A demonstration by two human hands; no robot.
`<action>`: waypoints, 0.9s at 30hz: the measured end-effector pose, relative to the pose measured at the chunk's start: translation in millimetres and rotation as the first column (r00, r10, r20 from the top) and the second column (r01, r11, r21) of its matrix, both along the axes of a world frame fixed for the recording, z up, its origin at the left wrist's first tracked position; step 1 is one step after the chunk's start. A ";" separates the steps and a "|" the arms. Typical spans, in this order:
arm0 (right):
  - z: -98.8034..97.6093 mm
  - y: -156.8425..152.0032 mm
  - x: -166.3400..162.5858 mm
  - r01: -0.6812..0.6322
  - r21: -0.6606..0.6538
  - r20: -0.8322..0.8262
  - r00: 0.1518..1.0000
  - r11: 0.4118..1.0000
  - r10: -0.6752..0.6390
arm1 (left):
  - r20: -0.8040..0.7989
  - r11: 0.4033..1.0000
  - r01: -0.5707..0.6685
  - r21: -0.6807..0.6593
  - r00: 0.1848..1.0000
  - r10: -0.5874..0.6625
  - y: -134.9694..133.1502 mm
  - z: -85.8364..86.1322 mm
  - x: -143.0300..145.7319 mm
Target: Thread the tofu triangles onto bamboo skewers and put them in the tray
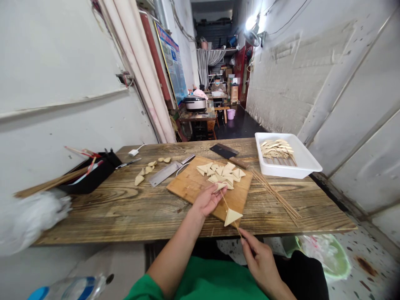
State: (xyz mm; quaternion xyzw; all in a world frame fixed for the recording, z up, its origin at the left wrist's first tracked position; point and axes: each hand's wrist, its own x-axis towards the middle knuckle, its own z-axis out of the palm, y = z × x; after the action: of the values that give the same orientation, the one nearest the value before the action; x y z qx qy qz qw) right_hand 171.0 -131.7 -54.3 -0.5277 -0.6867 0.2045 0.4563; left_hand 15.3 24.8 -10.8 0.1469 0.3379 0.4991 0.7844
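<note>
My right hand [258,259] pinches the lower end of a thin wooden skewer [238,231] at the table's front edge. Partway along that skewer sits one pale tofu triangle [233,217]. Over the cutting board [184,185], my left hand [208,200] holds another tofu triangle [220,186] between thumb and fingers, at the skewer's upper end. Whether the tip has gone into it I cannot tell. Just beyond my left fingers, a pile of similar tofu triangles [223,170] lies on the board.
Right of the board lie loose skewers [278,196] and a white tray [290,170] holding filled skewers. A cleaver [165,173] and a dark-bladed knife [225,151] lie behind the board. At left stand a black box [90,179] and a plastic bag [40,216]. A person sits far back.
</note>
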 end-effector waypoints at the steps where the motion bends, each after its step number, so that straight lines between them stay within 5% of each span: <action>1: 0.4 -0.6 -0.2 -0.003 0.000 0.000 1.000 1.000 0.003 | -0.002 1.000 -0.001 -0.009 1.000 0.001 0.9 -1.4 -0.8; 8: -1.3 -0.3 -0.9 -0.004 -0.001 -0.008 1.000 1.000 0.004 | 0.009 1.000 0.010 -0.027 1.000 -0.010 4.8 -9.3 -4.0; 27: 2.9 1.1 -4.0 0.004 0.051 0.013 1.000 0.999 -0.005 | -0.016 0.998 0.064 -0.024 0.998 -0.064 -5.8 4.8 -0.8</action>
State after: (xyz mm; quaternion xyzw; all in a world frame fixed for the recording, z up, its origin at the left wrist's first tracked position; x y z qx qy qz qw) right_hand 167.0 -130.5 -51.4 -0.5189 -0.6932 0.1826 0.4657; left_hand 14.5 19.0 -6.0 0.1526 0.3455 0.4685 0.7986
